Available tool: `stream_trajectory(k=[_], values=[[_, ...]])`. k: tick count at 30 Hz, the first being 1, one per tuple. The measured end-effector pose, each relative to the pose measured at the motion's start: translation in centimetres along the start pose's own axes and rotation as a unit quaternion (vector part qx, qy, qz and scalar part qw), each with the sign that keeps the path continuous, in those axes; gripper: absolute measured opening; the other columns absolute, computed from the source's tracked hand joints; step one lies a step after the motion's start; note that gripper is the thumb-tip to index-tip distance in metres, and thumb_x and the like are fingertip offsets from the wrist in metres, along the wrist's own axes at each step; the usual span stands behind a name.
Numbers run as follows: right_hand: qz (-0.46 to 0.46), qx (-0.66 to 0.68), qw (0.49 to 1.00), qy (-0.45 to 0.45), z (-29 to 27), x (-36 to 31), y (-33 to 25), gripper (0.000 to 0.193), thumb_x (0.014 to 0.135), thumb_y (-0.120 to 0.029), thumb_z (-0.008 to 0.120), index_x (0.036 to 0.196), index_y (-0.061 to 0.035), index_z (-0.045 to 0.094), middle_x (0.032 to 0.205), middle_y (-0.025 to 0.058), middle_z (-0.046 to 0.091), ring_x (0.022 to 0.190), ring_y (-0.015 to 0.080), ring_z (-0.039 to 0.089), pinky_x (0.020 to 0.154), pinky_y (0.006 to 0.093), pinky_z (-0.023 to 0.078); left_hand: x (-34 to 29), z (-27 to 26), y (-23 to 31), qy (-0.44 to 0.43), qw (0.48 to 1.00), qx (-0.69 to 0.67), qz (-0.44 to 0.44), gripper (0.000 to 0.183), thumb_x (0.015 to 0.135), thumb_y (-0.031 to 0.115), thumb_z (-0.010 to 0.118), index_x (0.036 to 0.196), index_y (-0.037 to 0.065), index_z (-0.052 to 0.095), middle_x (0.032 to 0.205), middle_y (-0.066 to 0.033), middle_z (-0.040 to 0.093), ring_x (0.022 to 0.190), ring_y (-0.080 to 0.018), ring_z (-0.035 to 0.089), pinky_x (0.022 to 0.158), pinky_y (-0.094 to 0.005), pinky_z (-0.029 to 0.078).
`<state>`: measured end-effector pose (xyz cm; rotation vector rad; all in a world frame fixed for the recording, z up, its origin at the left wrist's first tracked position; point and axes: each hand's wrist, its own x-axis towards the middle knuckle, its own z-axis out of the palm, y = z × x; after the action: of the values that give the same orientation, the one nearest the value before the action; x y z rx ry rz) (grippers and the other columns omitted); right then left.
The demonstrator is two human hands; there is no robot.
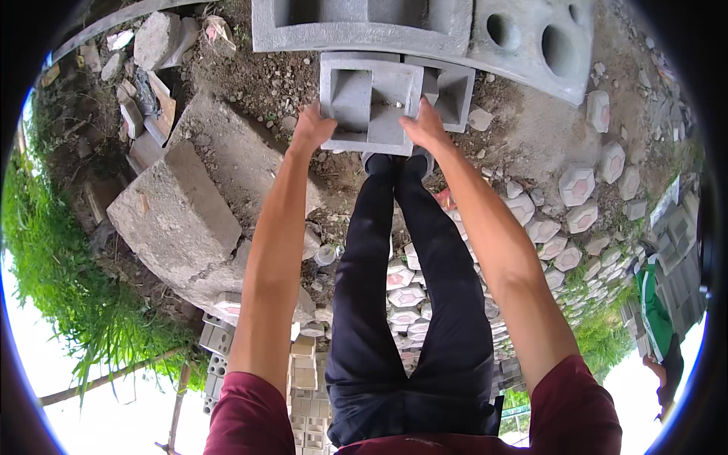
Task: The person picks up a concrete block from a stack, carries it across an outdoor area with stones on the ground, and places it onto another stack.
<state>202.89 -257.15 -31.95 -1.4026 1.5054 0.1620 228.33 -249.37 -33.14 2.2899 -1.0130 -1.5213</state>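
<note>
A grey hollow concrete block (371, 144) with two rectangular openings is held between my hands, above my feet. My left hand (312, 127) grips its left end, with the thumb against the near left corner and the fingers on the outer side. At its right end my right hand (425, 126) is closed over the edge; some fingers are hidden behind the wall. Just behind and to the right, partly covered by the held block, is a second hollow block (462, 83). Whether the two blocks touch, I cannot tell.
Beyond them lie a large hollow block (364, 38) and a slab with round holes (527, 57). Rough concrete chunks (174, 205) are on the left. Hexagonal pavers (578, 184) cover the ground at right. A person in green (654, 307) is at the far right.
</note>
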Motion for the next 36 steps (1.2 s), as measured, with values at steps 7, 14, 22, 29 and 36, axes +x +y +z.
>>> stream_trajectory(k=[7, 14, 22, 29, 36], values=[[-0.042, 0.056, 0.997, 0.035, -9.3, -17.2, -3.6, 0.073, 0.076, -0.021, 0.069, 0.136, 0.0028, 0.037, 0.115, 0.0288, 0.060, 0.107, 0.0437, 0.059, 0.093, 0.0444, 0.046, -16.3, -6.2, 12.7, -0.032, 0.998, 0.028, 0.039, 0.051, 0.069, 0.017, 0.065, 0.117, 0.001, 0.058, 0.089, -0.0255, 0.067, 0.089, -0.0420, 0.065, 0.077, -0.0439, 0.052], [-0.033, 0.153, 0.983, 0.099, -23.5, -40.6, -10.9, 0.069, 0.078, -0.018, 0.067, 0.137, 0.0005, 0.038, 0.113, 0.0282, 0.061, 0.106, 0.0418, 0.060, 0.090, 0.0407, 0.047, -32.8, -10.8, 25.1, -0.274, 0.937, -0.212, 0.050, 0.096, 0.063, 0.009, 0.074, 0.146, -0.005, 0.028, 0.137, -0.0195, 0.048, 0.127, -0.0260, 0.045, 0.108, -0.0340, 0.033], [0.009, 0.142, 0.957, 0.254, -37.5, -64.6, -20.2, 0.076, 0.082, -0.024, 0.069, 0.141, 0.0057, 0.032, 0.096, 0.0205, 0.069, 0.084, 0.0323, 0.069, 0.080, 0.0328, 0.053, -50.5, -14.9, 43.4, -0.331, 0.890, -0.308, 0.065, 0.086, 0.061, -0.004, 0.062, 0.142, -0.005, 0.034, 0.126, -0.0166, 0.054, 0.112, -0.0268, 0.055, 0.093, -0.0352, 0.045], [-0.028, 0.470, 0.741, 0.478, -29.4, -71.1, -21.1, 0.066, 0.099, -0.043, 0.047, 0.146, 0.0014, 0.031, 0.139, 0.0151, 0.047, 0.129, 0.0205, 0.041, 0.107, 0.0333, 0.031, -55.5, -17.5, 49.4, -0.426, 0.864, -0.205, 0.173, 0.086, 0.059, -0.003, 0.063, 0.141, -0.004, 0.036, 0.122, -0.0149, 0.055, 0.110, -0.0263, 0.056, 0.091, -0.0352, 0.046], [0.021, 0.595, 0.576, 0.561, -18.8, -71.4, -23.4, 0.062, 0.098, -0.044, 0.050, 0.143, -0.0011, 0.040, 0.129, 0.0116, 0.055, 0.120, 0.0195, 0.047, 0.104, 0.0306, 0.034, -53.8, -15.0, 47.3, -0.491, 0.857, -0.040, 0.152, 0.069, 0.063, 0.006, 0.060, 0.130, -0.002, 0.046, 0.108, -0.0111, 0.056, 0.097, -0.0243, 0.058, 0.084, -0.0348, 0.050]])
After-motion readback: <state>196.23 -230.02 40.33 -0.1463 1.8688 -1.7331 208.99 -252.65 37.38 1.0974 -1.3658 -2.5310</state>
